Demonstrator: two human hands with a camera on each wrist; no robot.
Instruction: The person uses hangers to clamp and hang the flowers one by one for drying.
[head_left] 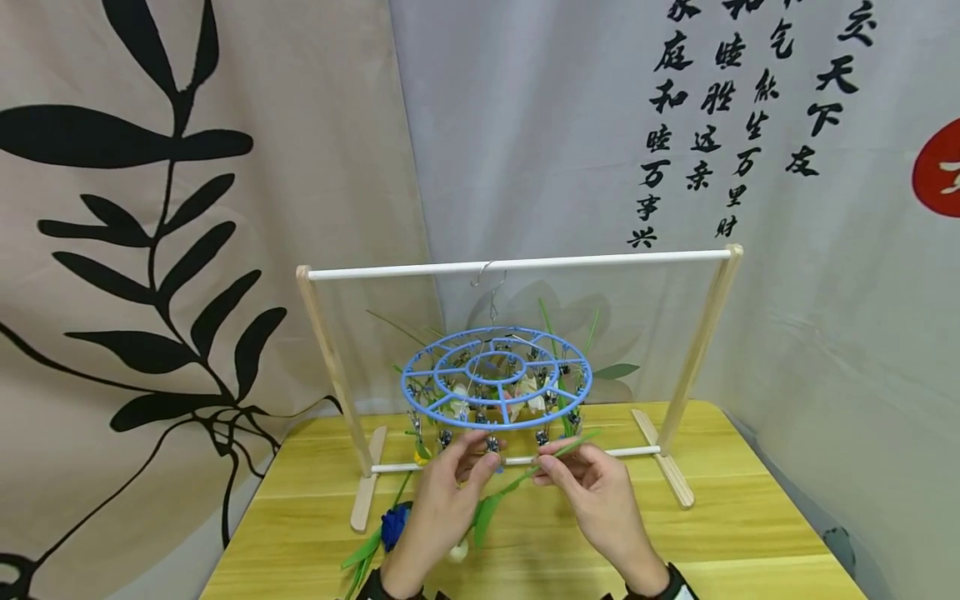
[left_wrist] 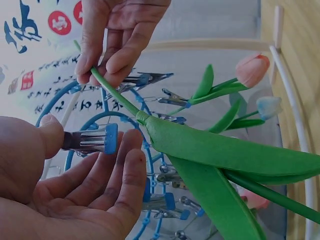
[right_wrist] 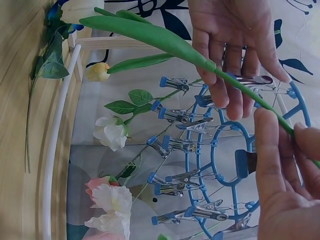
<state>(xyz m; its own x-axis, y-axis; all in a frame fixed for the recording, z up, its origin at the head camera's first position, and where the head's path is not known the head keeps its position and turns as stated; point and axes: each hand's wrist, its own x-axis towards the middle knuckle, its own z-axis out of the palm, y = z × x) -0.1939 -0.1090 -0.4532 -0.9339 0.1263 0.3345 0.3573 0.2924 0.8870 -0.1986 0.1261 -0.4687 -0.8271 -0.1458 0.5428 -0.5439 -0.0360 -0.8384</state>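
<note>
My right hand (head_left: 596,492) pinches the bare end of an artificial flower's green stem (left_wrist: 117,95). The stem slants down to the left, with broad green leaves (left_wrist: 215,145) and a white bloom (head_left: 458,551) at its lower end. My left hand (head_left: 450,492) grips a metal clip with blue tips (left_wrist: 92,140), thumb at its end and fingers behind. This clip hangs under the round blue drying rack (head_left: 497,425), and the stem crosses close by it. Other flowers hang from the rack's clips, among them a pink tulip (left_wrist: 252,70) and a white rose (right_wrist: 111,134).
The rack hangs by a hook from the white bar (head_left: 600,262) of a wooden stand (head_left: 701,350). A blue rose (head_left: 394,525) lies on the wooden table (head_left: 750,517) beside my left forearm. Behind stands a printed curtain (head_left: 525,150).
</note>
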